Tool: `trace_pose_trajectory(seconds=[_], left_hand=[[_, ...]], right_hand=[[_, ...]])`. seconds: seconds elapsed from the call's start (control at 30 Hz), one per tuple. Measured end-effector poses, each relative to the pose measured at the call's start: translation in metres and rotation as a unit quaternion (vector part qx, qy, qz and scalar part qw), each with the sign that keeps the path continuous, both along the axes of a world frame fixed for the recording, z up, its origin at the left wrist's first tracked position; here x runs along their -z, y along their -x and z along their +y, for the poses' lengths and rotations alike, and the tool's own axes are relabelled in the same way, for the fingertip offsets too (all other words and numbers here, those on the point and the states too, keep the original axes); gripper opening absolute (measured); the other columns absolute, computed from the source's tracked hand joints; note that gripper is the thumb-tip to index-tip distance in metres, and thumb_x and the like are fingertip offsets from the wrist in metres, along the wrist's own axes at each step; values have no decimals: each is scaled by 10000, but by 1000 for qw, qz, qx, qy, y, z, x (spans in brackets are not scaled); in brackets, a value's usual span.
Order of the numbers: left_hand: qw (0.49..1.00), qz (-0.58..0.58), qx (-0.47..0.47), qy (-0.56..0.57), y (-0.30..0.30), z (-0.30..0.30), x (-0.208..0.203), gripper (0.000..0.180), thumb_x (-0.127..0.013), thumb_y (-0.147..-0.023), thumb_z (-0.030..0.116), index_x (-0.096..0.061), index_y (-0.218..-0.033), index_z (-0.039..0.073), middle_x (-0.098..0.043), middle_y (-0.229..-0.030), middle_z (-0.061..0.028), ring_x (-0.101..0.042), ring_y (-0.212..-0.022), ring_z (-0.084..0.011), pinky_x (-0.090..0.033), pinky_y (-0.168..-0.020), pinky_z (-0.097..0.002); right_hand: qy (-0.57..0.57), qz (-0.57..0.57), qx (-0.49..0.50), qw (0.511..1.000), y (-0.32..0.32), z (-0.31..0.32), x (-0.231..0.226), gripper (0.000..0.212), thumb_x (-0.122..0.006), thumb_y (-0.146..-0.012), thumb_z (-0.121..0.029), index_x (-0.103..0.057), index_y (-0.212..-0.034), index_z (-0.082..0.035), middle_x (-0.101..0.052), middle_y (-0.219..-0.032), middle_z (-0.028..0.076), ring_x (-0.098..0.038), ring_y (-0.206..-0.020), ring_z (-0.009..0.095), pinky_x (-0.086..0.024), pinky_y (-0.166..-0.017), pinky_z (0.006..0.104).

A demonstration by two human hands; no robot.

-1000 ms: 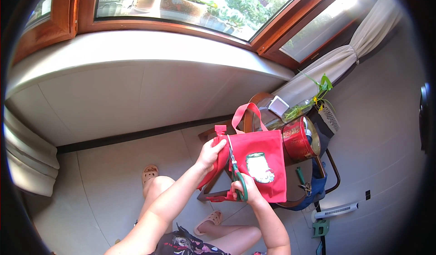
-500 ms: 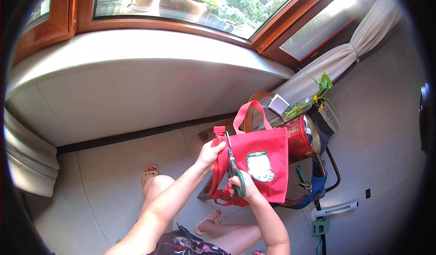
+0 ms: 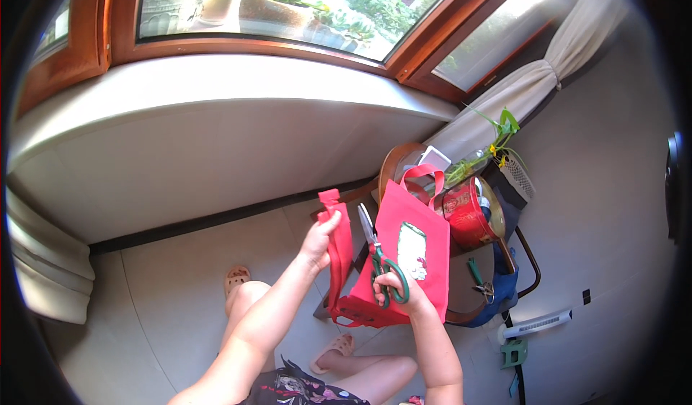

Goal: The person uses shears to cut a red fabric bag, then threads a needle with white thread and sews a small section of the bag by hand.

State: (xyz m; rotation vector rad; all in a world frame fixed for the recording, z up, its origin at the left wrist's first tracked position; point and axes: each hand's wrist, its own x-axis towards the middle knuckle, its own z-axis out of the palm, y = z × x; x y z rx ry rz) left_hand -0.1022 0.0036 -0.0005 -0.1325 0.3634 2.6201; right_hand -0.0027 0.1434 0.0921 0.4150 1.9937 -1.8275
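My left hand (image 3: 316,245) is closed on a folded strip of red fabric (image 3: 342,250), the left side of a red fabric bag. In my right hand (image 3: 396,291) are scissors (image 3: 367,225) with green handles, their metal blades pointing up through the gap between strip and front panel. That panel of the red bag (image 3: 434,275) carries a white-and-green printed picture and has a loop handle (image 3: 427,171) on top. Strip and panel stand apart at the top and come together near the bottom. Whether the blades touch fabric, I cannot tell.
Behind the bag, a glass-topped table holds a red round tin (image 3: 467,216), a white square object (image 3: 435,158) and a plant in a clear vase (image 3: 468,163). A blue cloth (image 3: 490,311) hangs beside the table. A white tower fan (image 3: 537,323) is at the right.
My left hand has drawn the red strip leftward, away from the front panel, widening the gap. The scissors have moved slightly right and no longer lie against my left hand. The bag has tilted.
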Motion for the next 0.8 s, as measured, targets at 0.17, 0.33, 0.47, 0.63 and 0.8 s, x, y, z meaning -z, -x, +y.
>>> trace_pose_trajectory(seconds=[0.17, 0.33, 0.47, 0.63, 0.8], left_hand=[[987, 70, -107, 93, 8, -21, 5, 242, -499, -818, 282, -498, -926, 65, -564, -780, -44, -531, -732, -122, -433, -641, -248], [969, 113, -107, 192, 11, -46, 0, 297, -444, -851, 267, -436, -1073, 69, -570, -844, -71, -508, -816, -120, -382, -744, -245], [962, 101, -108, 230, 26, -51, 14, 324, -459, -838, 316, -449, -1095, 120, -533, -908, -7, -490, -763, -93, -416, -657, -250], [918, 142, -86, 359, 46, -44, 43, 332, -498, -817, 325, -465, -1063, 105, -519, -856, 19, -470, -728, -81, -402, -656, -246], [713, 165, -92, 676, 67, -44, 78, 569, -529, -770, 406, -343, -1181, 59, -483, -1004, -83, -475, -890, -184, -420, -704, -321]], right_hand=[[19, 21, -70, 997, -36, -2, -9, 152, -512, -681, -139, -452, -703, -1, -491, -570, 66, -485, -465, 131, -387, -441, 231], [34, 28, -28, 999, -78, 4, 0, 193, -555, -678, -109, -434, -794, -14, -490, -609, 52, -492, -480, 109, -402, -442, 224], [66, 45, 35, 996, -107, 23, 3, 206, -562, -685, -108, -435, -820, -19, -497, -617, 44, -502, -490, 101, -410, -451, 214], [101, 77, 103, 987, -149, 33, -2, 203, -553, -691, -103, -435, -827, -10, -495, -618, 46, -497, -483, 107, -406, -455, 210], [101, 116, 167, 974, -194, 42, 5, 275, -542, -647, -108, -435, -864, 24, -497, -616, 91, -486, -462, 149, -401, -438, 242]])
